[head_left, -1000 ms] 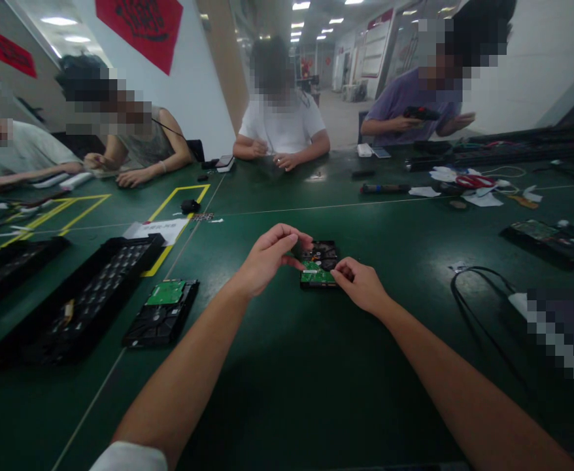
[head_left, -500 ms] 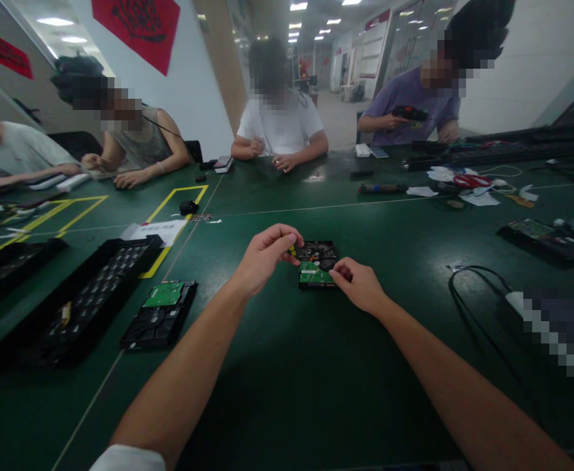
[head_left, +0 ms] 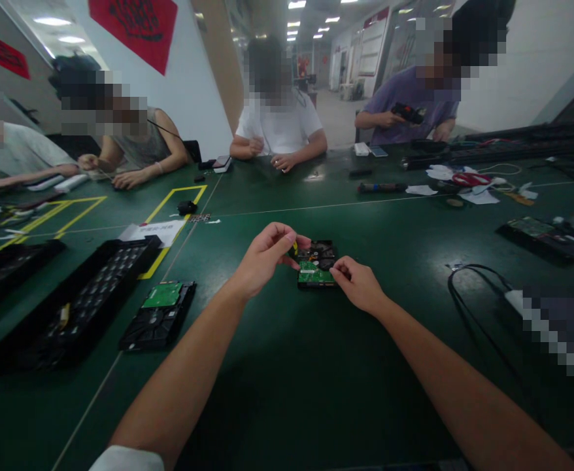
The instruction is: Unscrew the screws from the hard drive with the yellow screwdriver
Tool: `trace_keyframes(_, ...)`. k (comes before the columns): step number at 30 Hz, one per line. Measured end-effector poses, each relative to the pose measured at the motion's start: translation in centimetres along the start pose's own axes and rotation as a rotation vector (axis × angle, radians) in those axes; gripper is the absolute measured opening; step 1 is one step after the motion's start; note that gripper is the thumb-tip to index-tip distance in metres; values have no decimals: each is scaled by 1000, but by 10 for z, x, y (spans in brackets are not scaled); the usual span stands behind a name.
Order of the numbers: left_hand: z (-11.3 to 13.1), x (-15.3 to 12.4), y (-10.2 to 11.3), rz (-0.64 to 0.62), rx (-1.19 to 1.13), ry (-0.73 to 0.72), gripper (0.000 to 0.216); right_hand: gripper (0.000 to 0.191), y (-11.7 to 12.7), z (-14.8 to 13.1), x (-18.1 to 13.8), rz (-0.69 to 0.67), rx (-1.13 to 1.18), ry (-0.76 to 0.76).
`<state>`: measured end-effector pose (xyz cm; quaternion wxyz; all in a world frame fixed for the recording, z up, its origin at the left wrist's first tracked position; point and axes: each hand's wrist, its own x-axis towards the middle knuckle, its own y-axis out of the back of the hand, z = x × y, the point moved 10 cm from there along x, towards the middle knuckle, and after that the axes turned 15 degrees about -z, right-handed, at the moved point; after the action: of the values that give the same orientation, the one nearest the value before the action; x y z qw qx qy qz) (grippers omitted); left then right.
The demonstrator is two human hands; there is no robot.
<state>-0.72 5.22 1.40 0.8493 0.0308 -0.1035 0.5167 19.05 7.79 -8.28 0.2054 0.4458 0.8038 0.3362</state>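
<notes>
A hard drive (head_left: pixel 322 252) with a green circuit board (head_left: pixel 312 272) on its upper side lies flat on the green table in front of me. My left hand (head_left: pixel 273 256) is at the drive's left side, thumb and fingers pinched round a small yellow-and-black tool (head_left: pixel 293 250). Most of that tool is hidden by the fingers, so its working end cannot be made out. On the opposite side, my right hand (head_left: pixel 354 280) has thumb and fingertips closed on the drive's right front edge.
Left of my arm lies another hard drive (head_left: pixel 158 315), beside a long black tray (head_left: pixel 78 301). To the right are a cable (head_left: pixel 456 291) and a dark device with a circuit board (head_left: pixel 537 237). Several people sit across the table; one holds a black tool (head_left: pixel 408 112).
The yellow-and-black tool has turned slightly in my left fingers, which have shifted a little over the drive. My right hand stays at the drive's edge.
</notes>
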Motion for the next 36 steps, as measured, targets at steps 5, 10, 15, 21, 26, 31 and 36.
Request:
trace_keyframes(5, 2, 1, 1, -18, 48, -11, 28, 21, -1, 0, -2, -12, 42, -27)
trace_keyframes(10, 3, 1, -3, -49, -33, -26, 28, 22, -1, 1, -2, -14, 55, -44)
trace_keyframes(15, 6, 2, -3, -54, -101, -54, 19, 17, 0, 3, -1, 11, 38, -33)
trace_keyframes(21, 5, 2, 0, -17, -30, -47, 22, 14, 0, 3, -1, 16, 41, -26)
trace_keyframes(26, 4, 0, 7, 32, 113, -30, 24, 13, 0, 2, -1, 18, 32, -21)
trace_keyframes(31, 4, -1, 5, 7, 98, 0, 28, 12, 1, 2, -1, 21, 31, -25)
trace_keyframes(36, 1, 1, -3, -36, -66, -11, 26, 12, 1, -1, -3, 9, 32, -28)
